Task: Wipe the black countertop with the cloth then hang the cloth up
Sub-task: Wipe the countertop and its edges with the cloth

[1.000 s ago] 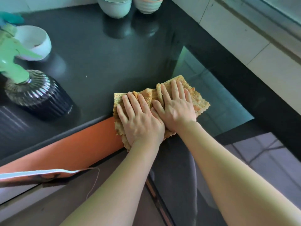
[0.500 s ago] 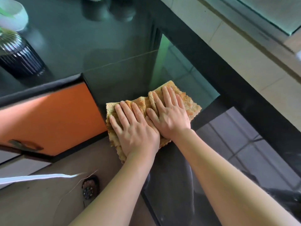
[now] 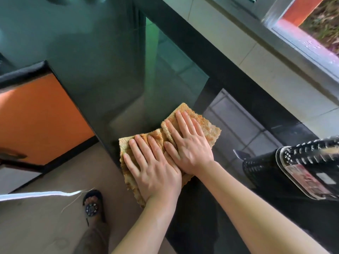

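**Both palms flat on cloth at counter edge**

Cloth (image 3: pixel 211 129), tan, folded, lies on black countertop (image 3: pixel 110 70) at its near edge, w/ one side hanging over. Left hand (image 3: pixel 156 171) & right hand (image 3: pixel 190 149) press it side by side, fingers straight, nothing gripped. Black perforated rack (image 3: pixel 266 167) right of cloth; sandalled foot (image 3: pixel 92 206) below-left.

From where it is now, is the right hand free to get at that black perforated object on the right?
Probably yes. The right hand lies flat on the cloth, gripping nothing, and bare countertop separates it from the black perforated object. Nothing visibly blocks the way.
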Demonstrator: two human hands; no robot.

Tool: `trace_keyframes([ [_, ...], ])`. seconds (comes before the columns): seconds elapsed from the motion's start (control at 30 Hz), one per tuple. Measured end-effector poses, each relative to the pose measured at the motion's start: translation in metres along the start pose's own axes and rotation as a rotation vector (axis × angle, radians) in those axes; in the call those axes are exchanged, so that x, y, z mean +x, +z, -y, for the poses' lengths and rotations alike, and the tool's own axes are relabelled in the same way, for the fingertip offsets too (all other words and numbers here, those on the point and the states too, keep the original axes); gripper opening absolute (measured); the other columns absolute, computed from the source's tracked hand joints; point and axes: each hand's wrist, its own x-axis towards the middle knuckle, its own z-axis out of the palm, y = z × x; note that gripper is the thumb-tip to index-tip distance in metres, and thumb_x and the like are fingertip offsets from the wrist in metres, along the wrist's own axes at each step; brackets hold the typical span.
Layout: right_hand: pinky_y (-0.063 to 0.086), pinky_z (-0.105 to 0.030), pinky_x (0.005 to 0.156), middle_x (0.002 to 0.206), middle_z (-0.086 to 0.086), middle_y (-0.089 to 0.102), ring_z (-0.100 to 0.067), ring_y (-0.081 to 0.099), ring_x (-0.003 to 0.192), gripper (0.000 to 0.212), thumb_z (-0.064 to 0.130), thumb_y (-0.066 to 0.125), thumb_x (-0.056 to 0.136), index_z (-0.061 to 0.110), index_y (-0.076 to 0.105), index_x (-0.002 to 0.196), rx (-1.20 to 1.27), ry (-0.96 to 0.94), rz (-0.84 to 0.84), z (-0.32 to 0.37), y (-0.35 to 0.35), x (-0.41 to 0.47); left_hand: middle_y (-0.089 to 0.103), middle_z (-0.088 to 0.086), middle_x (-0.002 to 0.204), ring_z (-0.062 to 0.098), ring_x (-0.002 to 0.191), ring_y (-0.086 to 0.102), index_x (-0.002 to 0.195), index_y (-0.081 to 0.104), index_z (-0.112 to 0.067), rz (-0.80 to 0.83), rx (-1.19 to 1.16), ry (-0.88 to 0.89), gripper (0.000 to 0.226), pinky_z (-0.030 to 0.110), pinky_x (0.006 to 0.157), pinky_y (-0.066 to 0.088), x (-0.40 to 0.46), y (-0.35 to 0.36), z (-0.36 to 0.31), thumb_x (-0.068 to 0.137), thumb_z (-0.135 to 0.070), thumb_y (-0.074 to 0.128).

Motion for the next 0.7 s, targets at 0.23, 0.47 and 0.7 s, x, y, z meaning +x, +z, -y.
trace_keyframes([
  [0.23,0.005,-0.05,0.126,0.169,-0.01,0.005,-0.026,-0.005,0.157,0.062,0.055,0.021,0.104,0.028,0.019,0.16,0.033,0.045,-0.014,-0.023,0.008,-0.085,0.005,0.029,0.167,0.043,0.156,-0.002,0.159,0.018,-0.002,0.074,-0.018,0.082,0.074,0.066,0.122,0.007,-0.074,0.012,-0.023,0.094,-0.033,0.032],
  [0.47,0.01,-0.052,0.125,0.169,-0.008,0.01,-0.025,-0.002,0.157,0.06,0.054,0.019,0.106,0.029,0.02,0.16,0.005,0.193,-0.027,-0.051,0.014,-0.142,-0.006,0.03,0.167,0.045,0.155,-0.011,0.16,0.011,-0.005,0.134,-0.006,0.193,0.07,0.065,0.122,-0.002,-0.105,0.016,-0.053,0.099,-0.038,0.021],
  [0.7,0.004,-0.049,0.126,0.169,-0.012,0.011,-0.027,0.003,0.157,0.066,0.055,0.016,0.101,0.024,0.022,0.159,0.023,0.424,-0.103,-0.089,0.015,-0.156,-0.022,0.028,0.164,0.044,0.151,-0.025,0.16,-0.006,-0.005,0.147,-0.036,0.325,0.069,0.065,0.12,-0.014,-0.093,0.026,-0.098,0.104,-0.039,0.014],
])
